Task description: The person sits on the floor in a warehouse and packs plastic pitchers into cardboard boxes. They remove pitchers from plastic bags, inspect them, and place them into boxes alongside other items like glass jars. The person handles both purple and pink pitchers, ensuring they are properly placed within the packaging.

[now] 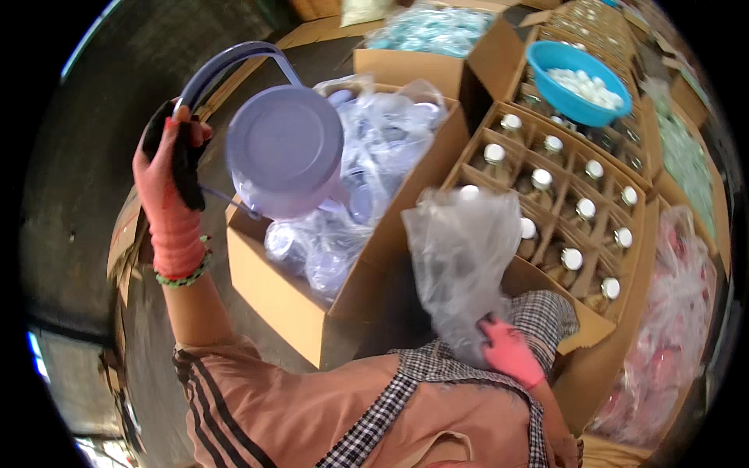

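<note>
Pail (285,148), lilac, hangs tipped from the left hand (168,183); fingers clenched round its handle, above the carton (273,288) of bagged lids. Right hand (509,351) fingers pinch a clear bag (460,257) at its lower end. Judgement: hold the bag mouth wide beneath the pail rim, then tip slowly.

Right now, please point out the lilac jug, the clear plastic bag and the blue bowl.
lilac jug (285,148), head view, on its round base.
clear plastic bag (460,249), head view, on its middle.
blue bowl (558,97), head view, on its near wall.
</note>
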